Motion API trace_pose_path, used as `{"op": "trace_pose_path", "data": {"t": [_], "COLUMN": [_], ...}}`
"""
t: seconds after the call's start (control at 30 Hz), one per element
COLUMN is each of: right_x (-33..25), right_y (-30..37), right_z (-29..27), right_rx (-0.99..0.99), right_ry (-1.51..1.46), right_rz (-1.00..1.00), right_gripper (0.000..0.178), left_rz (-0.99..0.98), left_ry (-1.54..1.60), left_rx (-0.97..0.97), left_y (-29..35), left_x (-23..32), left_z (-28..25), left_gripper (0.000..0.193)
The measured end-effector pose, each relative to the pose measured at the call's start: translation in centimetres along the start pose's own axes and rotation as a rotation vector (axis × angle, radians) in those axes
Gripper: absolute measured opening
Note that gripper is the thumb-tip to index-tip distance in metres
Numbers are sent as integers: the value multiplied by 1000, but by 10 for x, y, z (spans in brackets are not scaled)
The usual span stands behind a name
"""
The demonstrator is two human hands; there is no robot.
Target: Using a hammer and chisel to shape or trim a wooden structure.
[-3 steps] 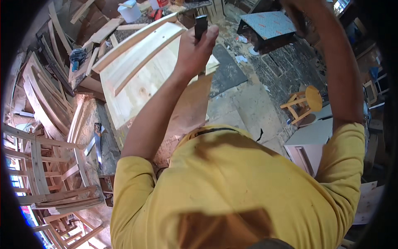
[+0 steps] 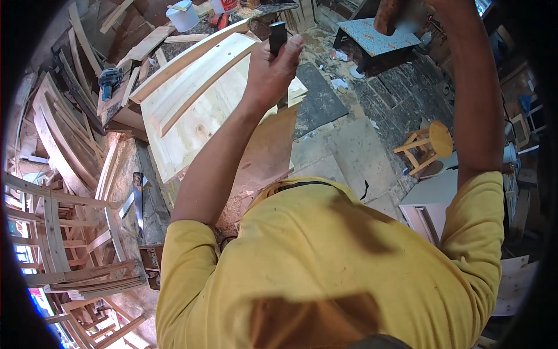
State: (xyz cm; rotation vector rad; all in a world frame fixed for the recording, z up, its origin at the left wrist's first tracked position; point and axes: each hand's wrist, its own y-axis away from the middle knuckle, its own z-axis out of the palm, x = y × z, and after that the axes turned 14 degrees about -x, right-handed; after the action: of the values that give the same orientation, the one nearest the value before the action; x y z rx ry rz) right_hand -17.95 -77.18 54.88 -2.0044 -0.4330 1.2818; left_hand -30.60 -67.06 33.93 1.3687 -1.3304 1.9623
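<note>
My left hand (image 2: pixel 270 72) is wrapped round the black handle of a chisel (image 2: pixel 278 38), held upright with its metal-capped end up. A short dark piece of the tool shows below the fist, by the edge of a pale wooden panel (image 2: pixel 189 125). Two curved wooden strips lie along this panel, the nearer strip (image 2: pixel 203 88) just left of my fist. High at the upper right, my right hand (image 2: pixel 447 4) is partly cut off by the frame. It grips what looks like a wooden mallet (image 2: pixel 386 16), brown and blunt-ended; motion blur hides its details.
Curved boards (image 2: pixel 61 136) and a wooden frame (image 2: pixel 55 232) stand at the left. A blue power tool (image 2: pixel 108 80) and a handsaw (image 2: pixel 138 200) lie on the benches. A round-topped stool (image 2: pixel 440 138) and a low patterned-top table (image 2: pixel 378 34) stand on the right.
My right hand and the mallet have shifted, and more of the mallet shows at the top. My left hand has barely moved with the chisel.
</note>
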Motion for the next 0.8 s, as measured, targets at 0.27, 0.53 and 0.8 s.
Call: {"op": "trace_pose_path", "data": {"t": [0.27, 0.53, 0.8], "right_x": [22, 24, 21], "right_y": [26, 15, 6], "right_z": [35, 30, 10], "right_rx": [-1000, -870, -572], "right_ry": [982, 975, 1048], "right_rz": [200, 398, 496], "right_gripper": [14, 10, 20], "left_rz": [-48, -100, -111], "left_ry": [13, 14, 40], "left_rx": [115, 112, 72], "left_y": [1, -4, -6], "left_x": [-1, -1, 2], "left_z": [-15, -9, 1], "left_gripper": [41, 40, 38]}}
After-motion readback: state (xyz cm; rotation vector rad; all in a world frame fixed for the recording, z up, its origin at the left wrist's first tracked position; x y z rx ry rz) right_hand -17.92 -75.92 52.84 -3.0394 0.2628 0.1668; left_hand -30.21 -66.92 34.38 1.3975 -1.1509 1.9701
